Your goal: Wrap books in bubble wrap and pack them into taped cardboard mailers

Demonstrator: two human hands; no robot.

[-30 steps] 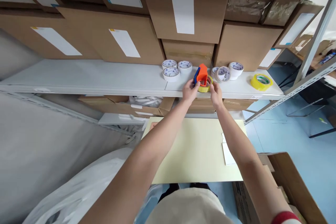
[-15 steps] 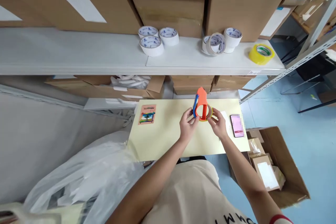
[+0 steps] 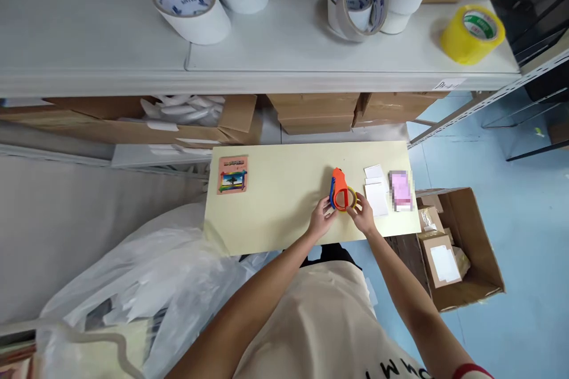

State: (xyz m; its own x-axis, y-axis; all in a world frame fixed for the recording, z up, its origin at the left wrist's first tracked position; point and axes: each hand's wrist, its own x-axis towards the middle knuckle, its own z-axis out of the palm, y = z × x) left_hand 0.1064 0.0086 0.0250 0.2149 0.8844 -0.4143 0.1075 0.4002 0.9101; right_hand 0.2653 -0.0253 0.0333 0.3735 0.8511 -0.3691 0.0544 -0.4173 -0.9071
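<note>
An orange-red tape dispenser (image 3: 338,180) with a blue side is held between both hands over the cream table (image 3: 275,201). My left hand (image 3: 322,220) is closed on its blue side, fingertips and thumb at the lower edge. My right hand (image 3: 364,218) grips the other side, where a yellow-edged ring, apparently a tape roll, shows. Whether the dispenser touches the tabletop, I cannot tell. Just right of it lie white paper pieces (image 3: 376,189) and a phone with a pink screen (image 3: 400,189). A pink picture card (image 3: 232,174) lies at the table's left end.
Above the table's far side runs a grey shelf (image 3: 284,53) bearing several white tape rolls (image 3: 193,15) and a yellow roll (image 3: 464,41). Clear plastic sheeting (image 3: 169,272) bulges at the left. An open carton (image 3: 482,249) of small boxes stands on the floor at right.
My view has shifted, so the shelf appears higher and larger. Both hands, still on the tape dispenser, sit lower in the view, and the dispenser looks nearer the tabletop.
</note>
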